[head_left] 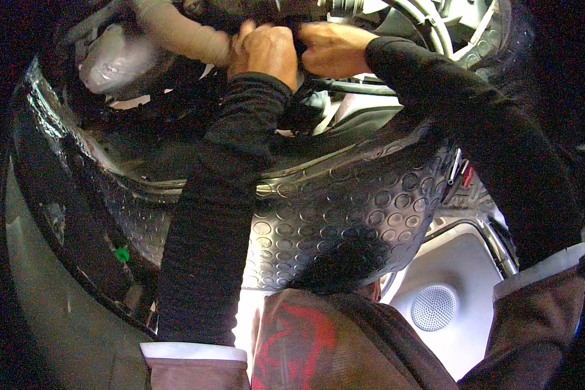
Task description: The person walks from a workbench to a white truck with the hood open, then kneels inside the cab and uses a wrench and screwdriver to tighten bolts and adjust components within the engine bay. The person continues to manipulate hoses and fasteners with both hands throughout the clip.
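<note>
Deep in the engine bay, my left hand (264, 53) is closed, with its back and knuckles toward me. It lies against the end of a thick beige ribbed hose (185, 34). Just to its right, my right hand (335, 49) comes in from the side with its fingers curled inward. The two hands almost meet over a dark gap, and whatever the fingers grip there is hidden. A black hose (357, 86) runs right below my right hand. Both forearms wear black sleeves.
A black rubber mat with round studs (344, 208) drapes over the edge below my arms. A rounded metallic part (117, 60) sits at the upper left, and pale hoses (439, 32) curve at the upper right. A light panel with a round perforated grille (433, 308) stands lower right.
</note>
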Demonstrator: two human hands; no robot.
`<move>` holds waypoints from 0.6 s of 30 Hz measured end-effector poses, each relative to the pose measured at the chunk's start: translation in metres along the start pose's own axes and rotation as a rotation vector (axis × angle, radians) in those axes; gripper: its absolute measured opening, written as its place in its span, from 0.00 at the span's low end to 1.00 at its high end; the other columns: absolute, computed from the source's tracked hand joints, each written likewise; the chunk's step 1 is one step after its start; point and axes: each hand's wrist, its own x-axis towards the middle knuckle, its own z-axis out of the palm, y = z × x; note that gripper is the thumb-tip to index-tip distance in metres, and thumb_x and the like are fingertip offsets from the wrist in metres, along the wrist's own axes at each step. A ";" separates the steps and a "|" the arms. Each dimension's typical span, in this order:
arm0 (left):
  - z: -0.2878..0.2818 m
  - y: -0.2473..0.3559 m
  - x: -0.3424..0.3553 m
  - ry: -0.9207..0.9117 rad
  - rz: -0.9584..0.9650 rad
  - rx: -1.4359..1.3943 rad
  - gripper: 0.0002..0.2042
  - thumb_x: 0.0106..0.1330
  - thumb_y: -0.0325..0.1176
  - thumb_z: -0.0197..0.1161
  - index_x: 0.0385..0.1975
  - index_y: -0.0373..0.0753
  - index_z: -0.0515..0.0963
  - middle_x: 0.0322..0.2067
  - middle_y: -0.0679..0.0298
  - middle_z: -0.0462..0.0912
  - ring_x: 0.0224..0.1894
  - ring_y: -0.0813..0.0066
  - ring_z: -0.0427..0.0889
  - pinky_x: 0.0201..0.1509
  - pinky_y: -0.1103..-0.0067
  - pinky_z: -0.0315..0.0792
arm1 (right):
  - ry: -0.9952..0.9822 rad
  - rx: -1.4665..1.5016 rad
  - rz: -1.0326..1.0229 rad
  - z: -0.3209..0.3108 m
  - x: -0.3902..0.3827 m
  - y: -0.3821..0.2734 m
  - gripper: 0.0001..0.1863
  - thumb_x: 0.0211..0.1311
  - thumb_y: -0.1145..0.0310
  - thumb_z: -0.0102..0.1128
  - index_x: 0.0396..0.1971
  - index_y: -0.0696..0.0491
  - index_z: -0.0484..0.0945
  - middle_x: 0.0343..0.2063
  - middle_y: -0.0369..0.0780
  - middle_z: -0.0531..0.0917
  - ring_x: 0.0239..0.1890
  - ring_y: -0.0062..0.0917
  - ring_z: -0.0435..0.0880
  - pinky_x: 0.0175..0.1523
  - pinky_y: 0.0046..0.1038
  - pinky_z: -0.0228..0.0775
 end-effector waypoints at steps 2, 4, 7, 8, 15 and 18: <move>-0.010 0.005 0.002 -0.028 -0.033 0.011 0.12 0.45 0.34 0.68 0.32 0.42 0.85 0.40 0.57 0.84 0.51 0.55 0.77 0.55 0.64 0.70 | 0.015 0.036 0.037 -0.005 0.000 -0.007 0.13 0.58 0.66 0.53 0.30 0.57 0.84 0.31 0.49 0.85 0.37 0.39 0.86 0.44 0.38 0.79; -0.031 0.016 -0.001 -0.073 -0.059 0.067 0.13 0.46 0.34 0.68 0.33 0.43 0.84 0.40 0.58 0.84 0.51 0.56 0.77 0.57 0.62 0.69 | 0.045 0.075 0.079 -0.003 0.001 -0.010 0.13 0.58 0.66 0.52 0.30 0.57 0.84 0.30 0.49 0.85 0.36 0.40 0.86 0.43 0.38 0.80; -0.030 0.012 -0.003 -0.013 0.015 0.109 0.14 0.45 0.34 0.68 0.34 0.43 0.84 0.40 0.58 0.84 0.52 0.56 0.77 0.58 0.62 0.67 | 0.017 -0.126 -0.012 -0.004 -0.003 -0.007 0.12 0.57 0.67 0.53 0.29 0.56 0.85 0.29 0.47 0.86 0.35 0.38 0.87 0.41 0.37 0.81; -0.030 0.013 0.002 -0.125 -0.052 0.081 0.14 0.46 0.33 0.67 0.35 0.43 0.84 0.41 0.57 0.84 0.53 0.57 0.76 0.59 0.62 0.66 | -0.002 -0.082 0.056 -0.008 -0.001 -0.014 0.11 0.57 0.67 0.53 0.29 0.56 0.84 0.29 0.46 0.86 0.34 0.38 0.87 0.41 0.37 0.81; -0.034 0.024 -0.006 -0.041 -0.065 0.051 0.09 0.54 0.31 0.62 0.35 0.42 0.83 0.40 0.58 0.85 0.51 0.58 0.76 0.56 0.65 0.65 | 0.094 0.432 0.339 -0.002 -0.002 -0.011 0.14 0.54 0.66 0.52 0.25 0.61 0.82 0.24 0.52 0.83 0.30 0.40 0.86 0.35 0.40 0.78; -0.048 0.034 -0.005 -0.140 -0.124 -0.026 0.08 0.56 0.29 0.61 0.34 0.41 0.84 0.39 0.56 0.85 0.49 0.58 0.80 0.54 0.66 0.71 | 0.095 0.522 0.361 -0.007 -0.010 -0.011 0.16 0.55 0.64 0.53 0.29 0.63 0.82 0.26 0.54 0.83 0.31 0.41 0.86 0.36 0.40 0.77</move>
